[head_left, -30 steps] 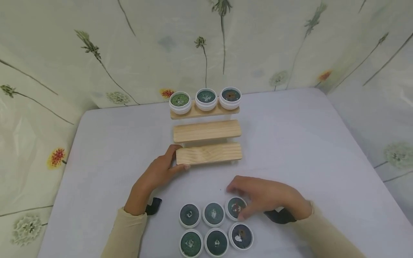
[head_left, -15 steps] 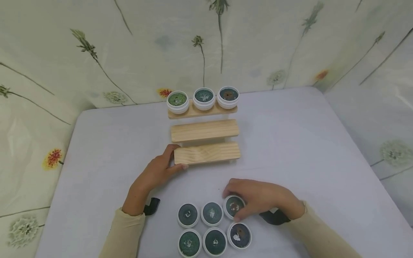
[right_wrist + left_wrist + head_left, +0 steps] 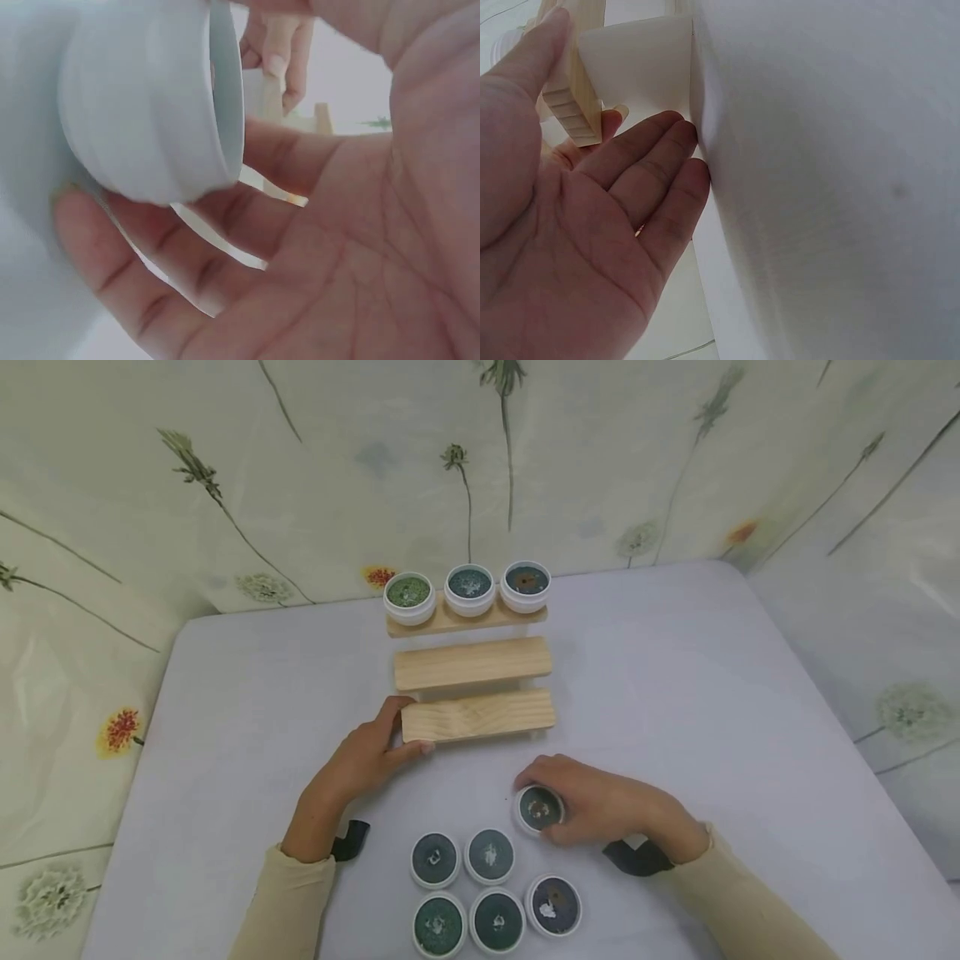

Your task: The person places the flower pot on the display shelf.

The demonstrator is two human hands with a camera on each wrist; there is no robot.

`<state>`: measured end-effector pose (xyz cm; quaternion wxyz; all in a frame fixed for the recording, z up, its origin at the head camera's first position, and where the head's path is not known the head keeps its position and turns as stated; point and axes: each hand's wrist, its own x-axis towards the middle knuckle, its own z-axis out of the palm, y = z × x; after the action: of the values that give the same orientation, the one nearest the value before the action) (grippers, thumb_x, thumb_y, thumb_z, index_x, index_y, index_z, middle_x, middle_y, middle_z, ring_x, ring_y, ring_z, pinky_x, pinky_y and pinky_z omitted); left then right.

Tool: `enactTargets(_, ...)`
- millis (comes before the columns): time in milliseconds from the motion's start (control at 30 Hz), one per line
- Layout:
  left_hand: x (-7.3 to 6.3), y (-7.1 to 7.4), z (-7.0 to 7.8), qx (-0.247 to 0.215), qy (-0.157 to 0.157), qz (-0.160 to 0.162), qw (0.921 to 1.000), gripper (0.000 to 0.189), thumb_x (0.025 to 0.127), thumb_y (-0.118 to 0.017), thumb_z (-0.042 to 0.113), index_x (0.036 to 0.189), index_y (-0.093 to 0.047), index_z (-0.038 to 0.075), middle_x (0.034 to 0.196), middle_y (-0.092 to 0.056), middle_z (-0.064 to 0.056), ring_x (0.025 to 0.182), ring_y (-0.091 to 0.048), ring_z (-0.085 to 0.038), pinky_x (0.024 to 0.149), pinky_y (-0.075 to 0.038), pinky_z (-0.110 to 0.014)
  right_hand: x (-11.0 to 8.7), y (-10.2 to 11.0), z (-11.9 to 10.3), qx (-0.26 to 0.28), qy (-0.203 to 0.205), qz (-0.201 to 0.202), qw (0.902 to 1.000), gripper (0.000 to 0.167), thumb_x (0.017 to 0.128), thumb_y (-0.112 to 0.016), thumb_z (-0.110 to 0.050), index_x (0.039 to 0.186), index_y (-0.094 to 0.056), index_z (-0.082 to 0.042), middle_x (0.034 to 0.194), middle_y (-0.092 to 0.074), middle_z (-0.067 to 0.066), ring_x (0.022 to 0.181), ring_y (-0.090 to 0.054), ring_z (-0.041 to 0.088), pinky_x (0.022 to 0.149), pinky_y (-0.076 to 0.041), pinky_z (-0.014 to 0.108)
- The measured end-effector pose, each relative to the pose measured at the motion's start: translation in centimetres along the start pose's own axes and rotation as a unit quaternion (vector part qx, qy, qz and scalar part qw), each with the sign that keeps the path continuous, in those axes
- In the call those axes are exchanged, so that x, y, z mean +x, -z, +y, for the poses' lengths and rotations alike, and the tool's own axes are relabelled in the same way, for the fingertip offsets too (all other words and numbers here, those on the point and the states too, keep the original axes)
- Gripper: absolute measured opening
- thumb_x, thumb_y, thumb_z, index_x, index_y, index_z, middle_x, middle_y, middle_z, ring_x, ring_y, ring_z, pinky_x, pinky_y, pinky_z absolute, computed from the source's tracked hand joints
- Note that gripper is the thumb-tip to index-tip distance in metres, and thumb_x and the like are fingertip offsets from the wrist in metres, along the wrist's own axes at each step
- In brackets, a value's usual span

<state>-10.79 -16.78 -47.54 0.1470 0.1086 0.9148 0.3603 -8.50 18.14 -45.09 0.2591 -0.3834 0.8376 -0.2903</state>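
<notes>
Well, from where I sit the thing that matters is a round white pot with a dark green, brown-flecked top [image 3: 540, 808], on the near side of a stepped rack of pale wooden boards [image 3: 472, 663], in front of its right end. I have the right hand [image 3: 600, 797] curled about it, thumb on one side and fingers on the other; a side grip, I judge, since it leaves the top untouched. Whether the base is clear of the white-covered counter [image 3: 675, 693] I cannot tell. At the rack's left end the left hand [image 3: 363, 756] pinches the lowest board [image 3: 480, 718] between thumb and forefinger, its other fingers straight, presumably to steady the rack against a nudge. Farther out on the rack's near side sit five more round white pots with dark tops [image 3: 498, 921], two in one row and three in the next, perhaps ranked for easy picking. Three others, round white pots with speckled green to brown-centred tops [image 3: 469, 587], stand side by side on the rack's highest board [image 3: 450, 623]. Beyond the rack hangs a pale flower-printed sheet [image 3: 562, 460].
</notes>
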Motion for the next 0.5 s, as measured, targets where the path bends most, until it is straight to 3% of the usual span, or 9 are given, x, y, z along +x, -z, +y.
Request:
enactTargets(233,-0.1,0.1,-0.1,0.001,-0.008,0.0,1.0,0.07,0.099,-0.072,0.046,0.153,-0.034,0.021,0.14,-0.06,-0.025,0.116,-0.064,-0.039,0.096,-0.048,-0.057,0.5,-0.8,0.1,-0.051,0.008,0.062,0.9967,0.057,0.083,-0.082,-0.013,0.135,-0.059,-0.01,0.123,-0.061,-0.002,0.111,-0.054,0.016,0.097,-0.048,0.038)
enactTargets(500,0.0,0.0,0.0,0.0,-0.006,-0.002,1.0,0.07,0.099,-0.072,0.047,0.152,-0.034,0.022,0.141,-0.06,-0.025,0.117,-0.064,-0.04,0.097,-0.048,-0.057,0.6,-1.0,-0.5,-0.1,-0.046,0.074,0.9912,0.063,0.082,-0.089,-0.026,0.136,-0.061,-0.009,0.122,-0.06,0.0,0.109,-0.058,0.016,0.092,-0.052,0.038)
